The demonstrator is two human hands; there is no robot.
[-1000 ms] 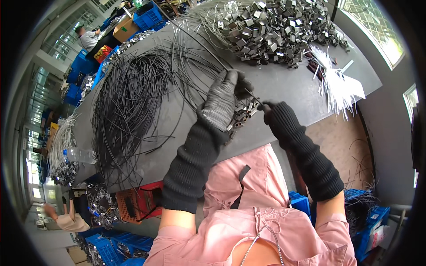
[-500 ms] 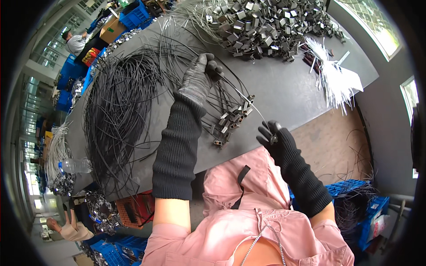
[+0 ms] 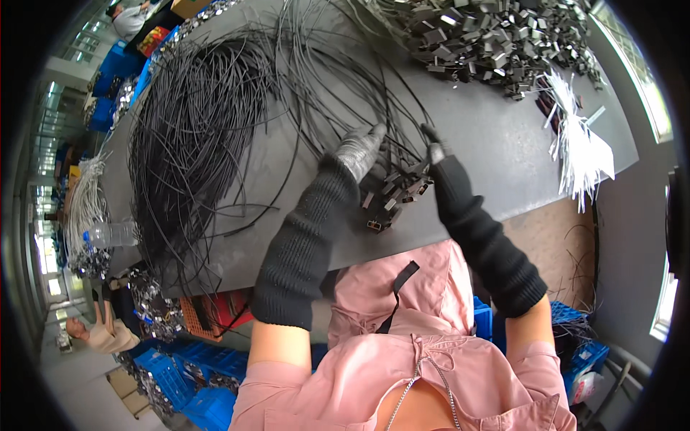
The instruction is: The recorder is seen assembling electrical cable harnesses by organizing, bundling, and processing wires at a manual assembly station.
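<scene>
My left hand, in a grey-palmed glove and long black sleeve, rests on thin black wires that lead to a small heap of black rectangular clips, and seems to grip them. My right hand, in a black glove, is just right of that heap with one finger stretched up against the same wires. Its grip is hidden. Both hands are over the grey table, close together.
A large loose bundle of black wires covers the table's left half. A big pile of metal clips lies at the far edge. White strips lie at the right. Blue crates stand on the floor, and other people are at the far left.
My left hand has drawn back toward me over the clip heap. My right hand has moved forward from the table's near edge up to the wires beside it.
</scene>
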